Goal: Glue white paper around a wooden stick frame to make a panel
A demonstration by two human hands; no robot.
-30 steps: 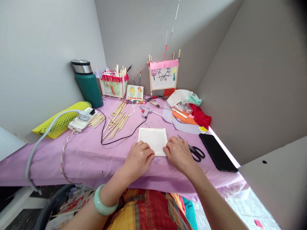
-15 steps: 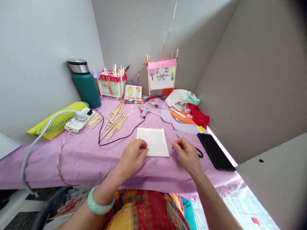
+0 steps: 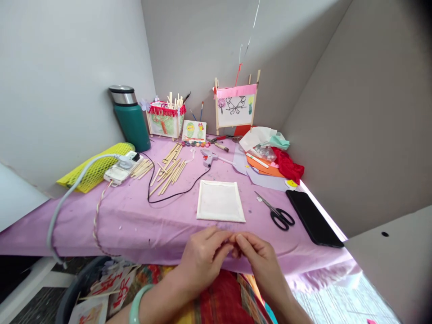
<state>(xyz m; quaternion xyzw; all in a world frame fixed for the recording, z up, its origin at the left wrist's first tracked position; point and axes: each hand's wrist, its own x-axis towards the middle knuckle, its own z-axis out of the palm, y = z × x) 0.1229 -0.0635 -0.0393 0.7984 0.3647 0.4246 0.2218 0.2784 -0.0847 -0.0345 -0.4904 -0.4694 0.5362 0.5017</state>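
Note:
My left hand (image 3: pixel 206 253) and my right hand (image 3: pixel 259 255) meet at the fingertips over the table's front edge. Both are closed in a pinch; whatever may be between the fingers is hidden or too small to name. Just beyond them, a white square frame-like panel (image 3: pixel 221 202) with raised edges lies flat on the purple cloth (image 3: pixel 135 225), apart from both hands. Black-handled scissors (image 3: pixel 278 215) rest to its right, blades pointing away to the left. A glue gun (image 3: pixel 209 157) lies on its side behind the panel, its black cord running left.
Wooden sticks (image 3: pixel 170 176) lie left of the glue gun. A power strip (image 3: pixel 121 168), green bottle (image 3: pixel 131 119) and yellow mesh (image 3: pixel 97 166) stand at the left. A phone (image 3: pixel 313 218) lies at the right, near coloured papers (image 3: pixel 263 168). Below is a bin (image 3: pixel 72 283).
Both hands have drawn back from beside the white panel toward the front edge and come together. The scissors, partly covered by the right hand before, now show fully. The view has shifted slightly.

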